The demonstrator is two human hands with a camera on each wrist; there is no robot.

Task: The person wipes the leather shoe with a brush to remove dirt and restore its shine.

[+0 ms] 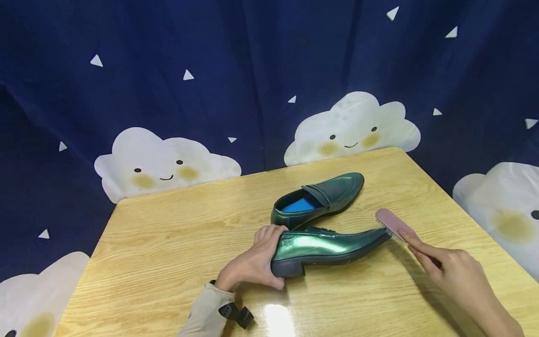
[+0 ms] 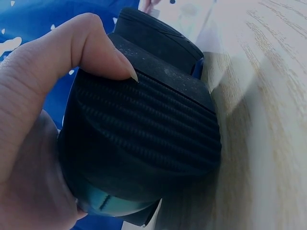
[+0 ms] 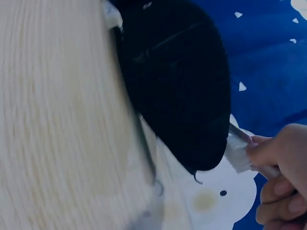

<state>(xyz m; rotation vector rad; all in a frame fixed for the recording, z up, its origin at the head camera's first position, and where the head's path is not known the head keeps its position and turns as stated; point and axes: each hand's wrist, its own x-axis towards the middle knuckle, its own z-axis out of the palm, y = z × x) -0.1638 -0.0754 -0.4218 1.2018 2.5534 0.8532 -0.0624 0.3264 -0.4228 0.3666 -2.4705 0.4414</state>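
Wood table (image 1: pixel 168 243). Green shoe (image 1: pixel 328 245) in front of me, tilted, sole (image 3: pixel 182 86) partly toward me. Other shoe (image 1: pixel 338 191) just behind, upright. My left hand (image 1: pixel 258 260) grips heel (image 1: pixel 287 268). My right hand (image 1: pixel 456 271) pinches pink brush (image 1: pixel 390 221), bristles (image 3: pixel 238 153) at toe (image 1: pixel 376 237). Looks like brushing step; next stroke likely needs heel steady, brush light.

Shoes (image 1: pixel 324 245) metallic grn, blk soles (image 3: pixel 177 86); brush (image 1: pixel 389 221) pink; tabletop (image 1: pixel 168 243) lt-brn woodgrain; curtain (image 1: pixel 168 28) navy w/ wht clouds (image 1: pixel 353 124).
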